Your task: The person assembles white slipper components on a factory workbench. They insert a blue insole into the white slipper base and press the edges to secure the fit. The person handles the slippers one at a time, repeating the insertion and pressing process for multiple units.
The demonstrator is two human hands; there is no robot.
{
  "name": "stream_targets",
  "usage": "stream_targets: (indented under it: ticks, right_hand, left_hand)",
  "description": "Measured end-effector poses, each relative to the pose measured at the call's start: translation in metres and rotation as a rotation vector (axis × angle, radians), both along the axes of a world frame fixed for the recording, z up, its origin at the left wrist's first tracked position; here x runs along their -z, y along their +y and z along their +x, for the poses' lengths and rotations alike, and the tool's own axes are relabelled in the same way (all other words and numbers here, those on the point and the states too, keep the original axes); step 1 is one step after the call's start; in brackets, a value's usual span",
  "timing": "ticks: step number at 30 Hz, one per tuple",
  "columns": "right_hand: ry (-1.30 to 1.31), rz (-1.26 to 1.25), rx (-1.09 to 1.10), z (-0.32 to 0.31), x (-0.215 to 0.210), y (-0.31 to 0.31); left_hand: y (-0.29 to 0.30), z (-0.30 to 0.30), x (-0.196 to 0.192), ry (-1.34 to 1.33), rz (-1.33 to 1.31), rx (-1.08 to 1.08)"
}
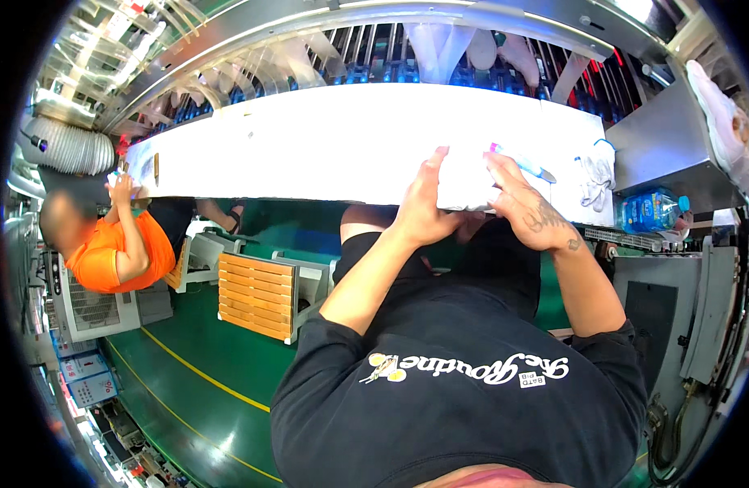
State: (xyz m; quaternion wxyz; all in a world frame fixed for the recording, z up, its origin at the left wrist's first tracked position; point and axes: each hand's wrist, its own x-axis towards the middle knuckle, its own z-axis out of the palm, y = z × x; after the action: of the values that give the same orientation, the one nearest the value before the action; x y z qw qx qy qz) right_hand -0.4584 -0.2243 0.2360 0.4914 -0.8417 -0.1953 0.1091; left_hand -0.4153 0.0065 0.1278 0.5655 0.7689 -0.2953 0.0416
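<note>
My left hand (424, 202) and my right hand (530, 207) sit at the front edge of a long white table (309, 146). Between them is a pale white item (465, 180), so bright against the tabletop that its kind and outline are lost. Both hands press on it from its two sides, fingers pointing away from me and thumbs toward the near edge. Just beyond my right hand lies a slim light-blue tool (529, 165) with a pink end. A crumpled white glove (597, 175) rests farther right.
Behind the table runs machinery with rollers (374, 61) and hanging clear strips. A blue-labelled bottle (652, 211) stands by a metal box (659, 134) at right. At far left a person in orange (126, 248) works at the table. A slatted wooden stool (256, 294) stands on the green floor.
</note>
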Motion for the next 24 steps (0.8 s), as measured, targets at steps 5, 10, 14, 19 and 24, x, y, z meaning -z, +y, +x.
stream_targets:
  ticks: [5, 10, 14, 19, 24]
  right_hand:
    - [-0.089, 0.010, -0.026, 0.002, 0.035, -0.001]
    - [0.108, 0.376, -0.131, 0.006, 0.050, 0.017]
    - [0.142, 0.386, -0.199, 0.017, 0.049, 0.016]
    - [0.197, 0.429, -0.125, 0.014, 0.051, 0.027]
    - [0.044, 0.418, -0.076, 0.016, 0.060, 0.037]
  left_hand:
    - [0.014, -0.019, -0.013, 0.075, -0.130, 0.299]
    - [0.022, -0.016, -0.032, 0.195, -0.200, 0.423]
    - [0.022, -0.020, -0.037, 0.346, -0.269, 0.368]
    - [0.023, -0.017, -0.047, 0.424, -0.271, 0.341]
    - [0.028, -0.016, -0.045, 0.494, -0.332, 0.311]
